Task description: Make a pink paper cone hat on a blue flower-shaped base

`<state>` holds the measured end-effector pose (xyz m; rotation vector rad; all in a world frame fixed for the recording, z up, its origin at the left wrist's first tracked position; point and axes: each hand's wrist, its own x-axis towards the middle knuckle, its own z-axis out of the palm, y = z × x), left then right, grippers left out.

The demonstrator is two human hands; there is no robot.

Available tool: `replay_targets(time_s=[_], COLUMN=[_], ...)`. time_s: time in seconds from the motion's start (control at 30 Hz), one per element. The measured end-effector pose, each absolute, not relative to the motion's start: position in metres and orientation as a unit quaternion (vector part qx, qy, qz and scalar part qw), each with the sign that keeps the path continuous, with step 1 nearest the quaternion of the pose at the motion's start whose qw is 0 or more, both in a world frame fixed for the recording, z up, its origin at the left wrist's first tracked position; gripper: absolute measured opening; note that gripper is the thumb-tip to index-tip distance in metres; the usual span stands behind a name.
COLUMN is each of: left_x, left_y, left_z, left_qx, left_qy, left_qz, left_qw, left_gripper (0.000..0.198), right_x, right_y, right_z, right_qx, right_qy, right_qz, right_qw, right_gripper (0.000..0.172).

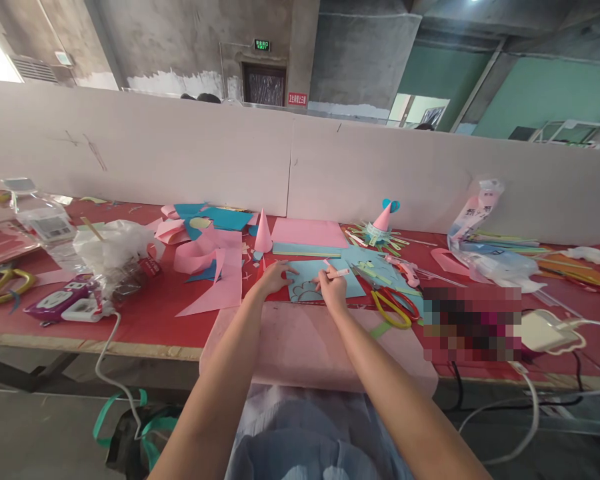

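Note:
A light blue sheet of paper (pixel 353 285) lies in front of me, with curved, cloud-like dark outlines drawn on its left part. My right hand (pixel 333 288) is closed around a pale pen (pixel 338 273), its fingertips close to the drawn lines. Resting at the sheet's left edge, my left hand (pixel 275 277) has its fingers stretched out and holds nothing. Scissors (pixel 391 308) with yellow and red handles lie just right of the paper. Beyond the left hand stands a pink paper cone (pixel 263 233).
Pink paper scraps (pixel 225 277) spread to the left. A pink cone with blue ears and a fringe (pixel 383 220) stands behind, near a pink glue gun (pixel 405 270). A plastic bottle (pixel 45 223), a plastic bag (pixel 117 250) and a purple power strip (pixel 60 300) are left.

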<state>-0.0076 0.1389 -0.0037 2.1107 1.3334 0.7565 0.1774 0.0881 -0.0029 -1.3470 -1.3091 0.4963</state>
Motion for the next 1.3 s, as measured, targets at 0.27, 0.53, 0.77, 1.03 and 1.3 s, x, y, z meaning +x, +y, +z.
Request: replay_targets(time_s=[0.27, 0.53, 0.77, 1.03, 1.3], left_x=[-0.007, -0.007, -0.008, -0.009, -0.009], left_y=[0.137, 0.140, 0.142, 0.142, 0.145], left_z=[-0.001, -0.005, -0.009, -0.010, -0.012], left_qx=[0.784, 0.781, 0.777, 0.778, 0.785], left_qy=[0.490, 0.492, 0.492, 0.490, 0.484], left_qz=[0.277, 0.281, 0.288, 0.288, 0.285], left_qw=[0.260, 0.264, 0.267, 0.267, 0.261], left_gripper=[0.034, 0.033, 0.034, 0.034, 0.035], right_x=[0.178, 0.177, 0.180, 0.180, 0.180], right_y=[0.087, 0.087, 0.085, 0.089, 0.085], right_z=[-0.002, -0.002, 0.000, -0.005, 0.001], right_qx=[-0.551, -0.577, -0.570, -0.580, -0.579], right_qy=[-0.555, -0.556, -0.551, -0.564, -0.524], right_qz=[0.243, 0.202, 0.210, 0.196, 0.213], right_qw=[0.574, 0.564, 0.572, 0.554, 0.587], right_gripper=[0.024, 0.024, 0.023, 0.023, 0.023])
